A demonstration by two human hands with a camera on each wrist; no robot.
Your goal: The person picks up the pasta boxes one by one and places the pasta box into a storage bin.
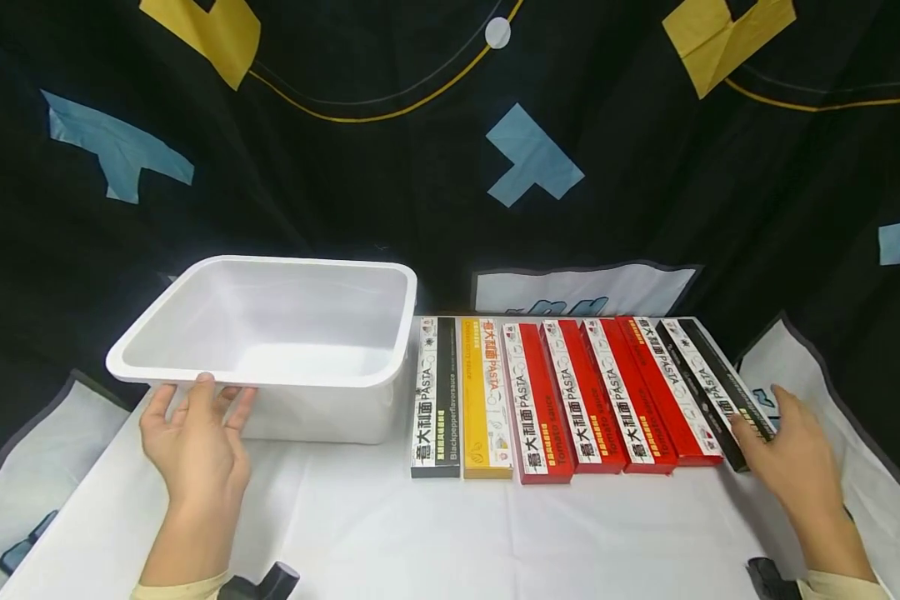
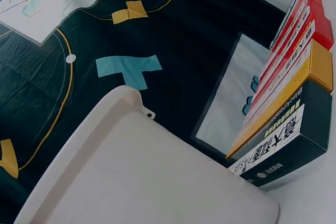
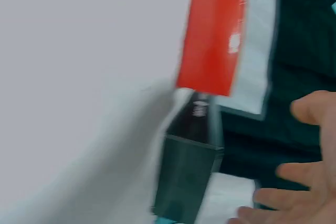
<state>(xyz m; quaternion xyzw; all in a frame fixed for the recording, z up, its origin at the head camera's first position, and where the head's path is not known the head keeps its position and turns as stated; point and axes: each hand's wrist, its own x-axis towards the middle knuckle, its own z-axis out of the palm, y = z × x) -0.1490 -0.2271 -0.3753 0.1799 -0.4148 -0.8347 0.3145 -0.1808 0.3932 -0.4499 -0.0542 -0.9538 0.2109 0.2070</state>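
A white plastic tub (image 1: 330, 408) stands at the left of the white table, its hollow facing up. At its front rim my left hand (image 1: 198, 458) touches the tub with extended fingers; in the left wrist view only the tub (image 2: 173, 177) shows, without the hand. My right hand (image 1: 798, 454) is by the near end of the rightmost black pasta box (image 1: 712, 375). Its thumb and fingers are spread apart; in the right wrist view the hand (image 3: 304, 182) is beside the black box (image 3: 186, 177), holding nothing.
Right of the tub lie a black pepper pasta box (image 1: 435, 400), a yellow box (image 1: 487, 400) and several red tomato pasta boxes (image 1: 540, 400) side by side. A black cloth (image 1: 390, 183) with coloured patches hangs behind the table.
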